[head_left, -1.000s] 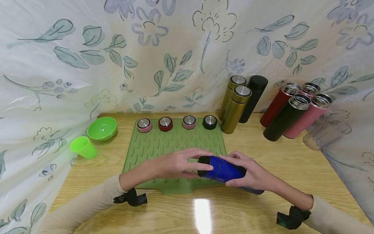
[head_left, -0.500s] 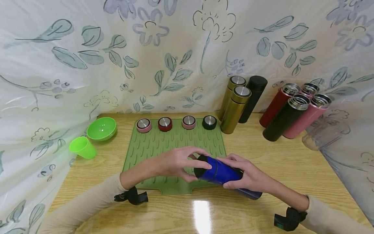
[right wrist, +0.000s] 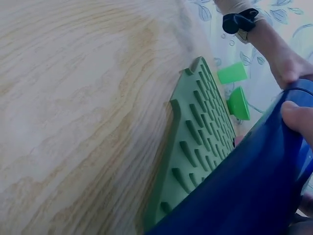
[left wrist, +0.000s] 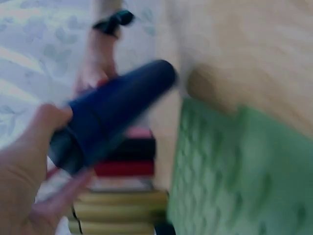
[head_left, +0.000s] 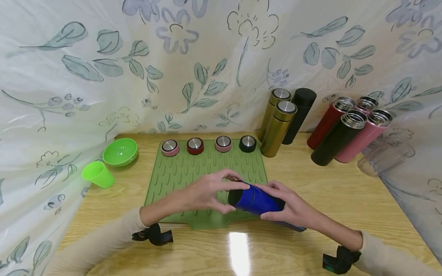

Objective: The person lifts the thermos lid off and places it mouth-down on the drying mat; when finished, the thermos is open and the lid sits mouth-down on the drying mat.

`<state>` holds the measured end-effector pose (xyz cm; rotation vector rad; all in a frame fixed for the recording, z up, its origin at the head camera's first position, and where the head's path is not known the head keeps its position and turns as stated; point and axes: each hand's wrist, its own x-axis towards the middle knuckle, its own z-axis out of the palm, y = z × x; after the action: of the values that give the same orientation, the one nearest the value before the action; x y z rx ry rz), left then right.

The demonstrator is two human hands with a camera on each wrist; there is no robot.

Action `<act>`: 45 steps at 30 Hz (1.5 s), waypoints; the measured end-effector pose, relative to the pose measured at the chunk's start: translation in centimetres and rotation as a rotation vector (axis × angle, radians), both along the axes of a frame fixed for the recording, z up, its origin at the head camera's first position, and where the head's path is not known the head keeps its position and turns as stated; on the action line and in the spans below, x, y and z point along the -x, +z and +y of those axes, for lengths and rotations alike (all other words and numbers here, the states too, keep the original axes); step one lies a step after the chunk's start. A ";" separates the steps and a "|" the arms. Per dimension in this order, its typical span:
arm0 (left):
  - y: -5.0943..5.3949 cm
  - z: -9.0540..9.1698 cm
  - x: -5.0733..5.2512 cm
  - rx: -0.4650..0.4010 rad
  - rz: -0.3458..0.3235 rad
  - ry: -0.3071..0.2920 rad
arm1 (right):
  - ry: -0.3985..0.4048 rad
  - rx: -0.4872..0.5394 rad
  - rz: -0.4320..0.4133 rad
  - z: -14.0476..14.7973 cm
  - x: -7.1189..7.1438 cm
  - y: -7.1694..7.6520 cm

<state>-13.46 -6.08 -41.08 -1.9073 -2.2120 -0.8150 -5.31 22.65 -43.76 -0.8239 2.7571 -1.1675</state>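
Note:
A blue thermos flask is held tilted above the near right part of the green drying mat, its dark lid end toward the left. My right hand grips its body from the right. With thumb and fingers on either side, my left hand holds the blue lid. A thin dark seam runs between lid and body. The left wrist view, which is blurred, shows the left thumb and fingers round the lid end. In the right wrist view the flask fills the lower right.
Pink, red and black lids line the mat's far edge. Two gold flasks and a black flask stand behind. Several uncapped flasks and a clear jug are at right. A green bowl and cup sit left.
The flask and both hands have shifted slightly left. My left fingers have changed their hold around the lid, the thumb now showing below it. The lids and standing flasks stay put.

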 end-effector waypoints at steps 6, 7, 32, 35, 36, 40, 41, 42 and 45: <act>-0.2 -0.4 1.2 -0.036 0.336 -0.194 | 0.076 0.025 -0.088 0.0 0.2 0.6; -0.1 -0.5 1.2 -0.045 0.367 -0.207 | 0.087 0.024 -0.104 0.0 0.2 0.6; 0.9 -0.5 0.1 -0.052 0.130 -0.096 | 0.063 0.047 -0.078 -0.6 -0.3 0.3; 0.7 -0.5 -0.2 -0.046 0.147 -0.059 | 0.057 0.035 -0.044 -0.8 -0.3 0.3; 0.6 -0.6 -0.3 -0.036 0.183 -0.061 | 0.061 0.035 -0.041 -0.7 -0.2 0.3; 0.5 -0.9 -0.2 -0.005 0.392 -0.129 | 0.084 0.040 -0.038 -0.7 -0.1 0.2; 0.5 -0.9 -0.1 -0.010 0.427 -0.146 | 0.090 0.041 -0.036 -0.8 -0.1 0.1; 0.4 -0.9 -0.1 -0.022 0.449 -0.152 | 0.098 0.044 -0.030 -0.8 -0.1 0.0; 0.3 -1.0 -0.1 -0.055 0.415 -0.133 | 0.102 0.025 0.013 -1.2 -0.5 -0.1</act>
<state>-13.33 -7.08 -40.78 -1.9957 -1.8171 -0.4355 -4.85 21.42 -43.85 -0.9653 2.6803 -1.1849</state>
